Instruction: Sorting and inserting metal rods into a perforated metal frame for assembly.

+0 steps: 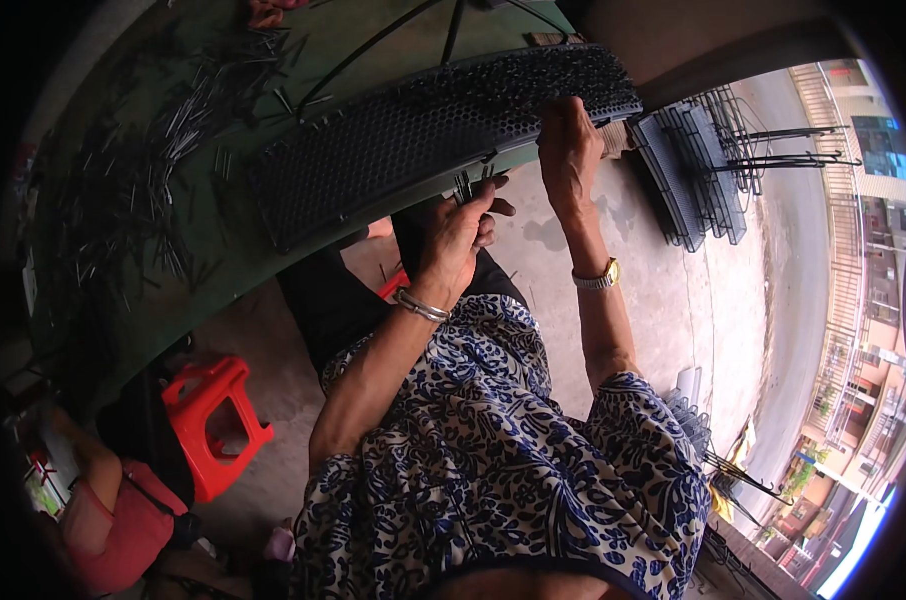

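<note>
A long black perforated panel (373,165) lies across the table in front of me. Its left part shows bare holes, while many short dark rods (563,75) stand crowded over the right part. My left hand (460,235) is closed around a few thin dark rods (463,187) just below the panel's near edge; their ends poke up past the fingers. At the panel's right part, my right hand (570,160) is closed with its fingertips pinched. The back of that hand hides what they hold, if anything.
Loose dark rods (178,130) are heaped on the green table (238,255) at left. Stacked black wire racks (688,165) stand on the floor at right. A red plastic stool (218,425) is at lower left, near another person in a pink top (123,530).
</note>
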A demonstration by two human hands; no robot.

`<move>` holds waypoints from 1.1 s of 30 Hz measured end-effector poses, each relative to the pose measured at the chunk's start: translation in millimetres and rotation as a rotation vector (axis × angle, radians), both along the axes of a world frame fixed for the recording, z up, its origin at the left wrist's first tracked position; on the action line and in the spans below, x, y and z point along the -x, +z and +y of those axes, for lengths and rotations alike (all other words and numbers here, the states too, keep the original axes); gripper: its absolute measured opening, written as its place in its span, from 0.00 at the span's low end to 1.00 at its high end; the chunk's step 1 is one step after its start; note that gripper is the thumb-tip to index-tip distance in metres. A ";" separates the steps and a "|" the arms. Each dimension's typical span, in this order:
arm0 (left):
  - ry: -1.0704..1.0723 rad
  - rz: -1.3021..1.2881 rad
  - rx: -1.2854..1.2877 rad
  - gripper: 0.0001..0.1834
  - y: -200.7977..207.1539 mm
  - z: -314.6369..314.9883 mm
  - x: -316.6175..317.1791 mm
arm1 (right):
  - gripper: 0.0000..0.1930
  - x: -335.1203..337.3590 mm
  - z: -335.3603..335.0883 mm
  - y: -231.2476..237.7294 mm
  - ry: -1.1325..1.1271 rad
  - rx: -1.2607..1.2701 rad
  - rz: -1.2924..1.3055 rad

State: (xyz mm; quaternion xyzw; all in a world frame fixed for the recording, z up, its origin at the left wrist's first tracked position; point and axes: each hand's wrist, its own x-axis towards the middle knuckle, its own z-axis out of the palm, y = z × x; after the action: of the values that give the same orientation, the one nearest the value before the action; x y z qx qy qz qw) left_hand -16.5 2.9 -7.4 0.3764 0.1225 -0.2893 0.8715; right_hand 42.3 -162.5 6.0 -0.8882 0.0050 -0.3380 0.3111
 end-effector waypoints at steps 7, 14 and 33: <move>-0.011 0.034 -0.014 0.12 6.1 0.9 0.9 | 0.03 -5.3 12.4 -14.9 -0.038 0.182 0.191; -0.018 0.023 -0.014 0.11 5.3 -2.1 0.8 | 0.10 20.1 14.3 8.0 -0.075 0.155 0.266; -0.100 0.080 -0.024 0.15 3.4 -4.2 5.3 | 0.01 0.7 -0.9 -13.2 -0.024 0.043 0.086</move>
State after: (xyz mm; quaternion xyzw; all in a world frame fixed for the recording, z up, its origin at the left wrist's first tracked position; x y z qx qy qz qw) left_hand -21.8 -1.3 -4.0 0.3809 0.1416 -0.3459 0.8457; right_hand 41.6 -163.4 -7.1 -0.9082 0.0217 -0.3033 0.2877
